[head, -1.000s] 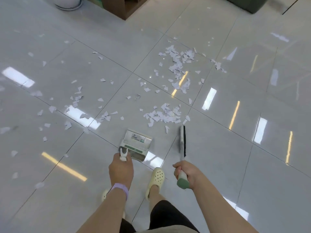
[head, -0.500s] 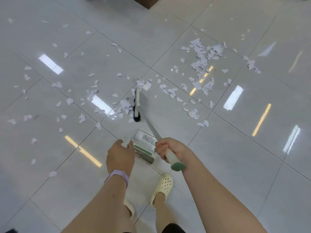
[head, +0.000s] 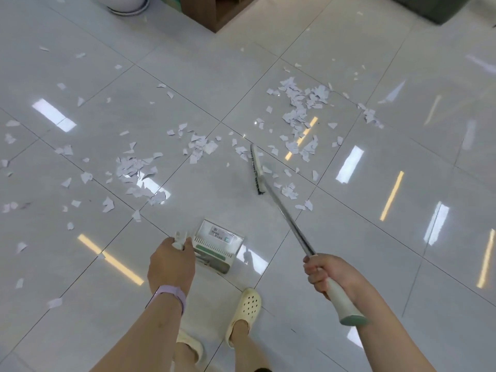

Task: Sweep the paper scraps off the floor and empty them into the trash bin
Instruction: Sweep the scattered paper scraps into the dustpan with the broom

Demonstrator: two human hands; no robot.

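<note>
White paper scraps lie scattered over the glossy grey tile floor: one pile at the far right (head: 303,103), one at the left centre (head: 137,167), and loose bits around. My right hand (head: 326,275) grips the pale handle of a broom whose metal shaft runs up to the broom head (head: 257,170), which rests on the floor between the piles. My left hand (head: 171,261) grips the white handle top of an upright dustpan (head: 217,245), which stands on the floor in front of my feet.
A wooden cabinet corner (head: 220,12) and a round white base (head: 126,4) stand at the far edge. A dark green object (head: 429,6) sits at the top right. My feet in pale clogs (head: 245,310) stand just behind the dustpan.
The broom head has swung from the left, where it pushed scraps past the dustpan, back out to the right. My right hand moved right with it. The dustpan stayed in place.
</note>
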